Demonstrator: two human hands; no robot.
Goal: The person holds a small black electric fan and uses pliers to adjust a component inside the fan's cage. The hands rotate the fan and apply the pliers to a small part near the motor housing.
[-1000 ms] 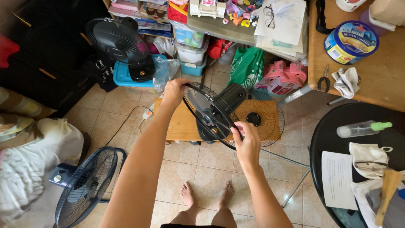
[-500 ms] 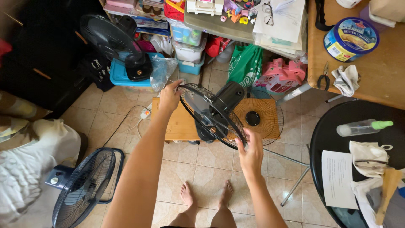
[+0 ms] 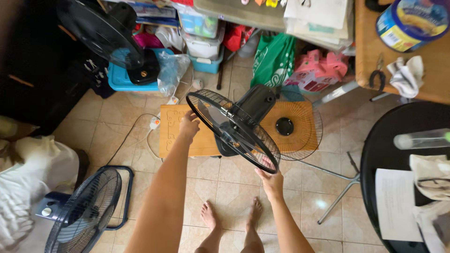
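You've got the fan (image 3: 234, 129) up over the wooden surface (image 3: 176, 136), left hand (image 3: 188, 126) and right hand (image 3: 271, 182) both gripping the guard rim. Looks mid-lift; keep it level.

The fan's wire guard (image 3: 233, 130) is showing glossy black metal; the low table (image 3: 187, 138) is looking like smooth wood.

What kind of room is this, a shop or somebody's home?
Probably a cluttered room at home used for fixing fans. Both hands hold a black fan head, a blue floor fan stands on the tiled floor, and another black fan rests among storage boxes.
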